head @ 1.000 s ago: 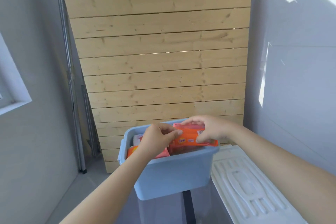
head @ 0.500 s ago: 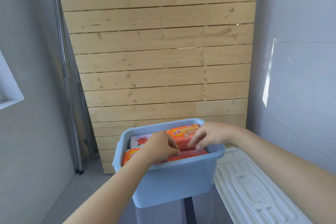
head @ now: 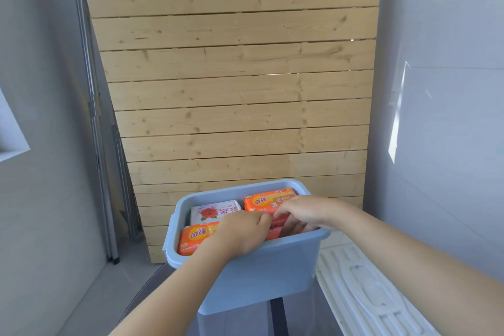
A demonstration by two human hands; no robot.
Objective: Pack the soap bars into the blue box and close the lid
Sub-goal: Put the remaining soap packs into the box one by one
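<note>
The blue box (head: 261, 275) stands open in front of me, filled with wrapped soap bars. An orange bar (head: 195, 237) lies at the near left, a white bar with a red rose (head: 215, 211) at the far left, and another orange bar (head: 268, 199) at the far right. Both hands reach inside at the near right. My left hand (head: 242, 232) and my right hand (head: 305, 214) have their fingers curled down onto a red-orange soap bar (head: 275, 232), mostly hidden under them. The white lid (head: 362, 289) lies flat to the right of the box.
A wooden slat panel (head: 231, 76) leans upright behind the box. Grey walls close in on both sides, with metal poles (head: 103, 172) standing at the left. The box sits on a dark glass surface (head: 152, 286) above a grey floor.
The red-orange bar that both hands held above the rim a second ago has gone down into the box, and both hands followed it inside.
</note>
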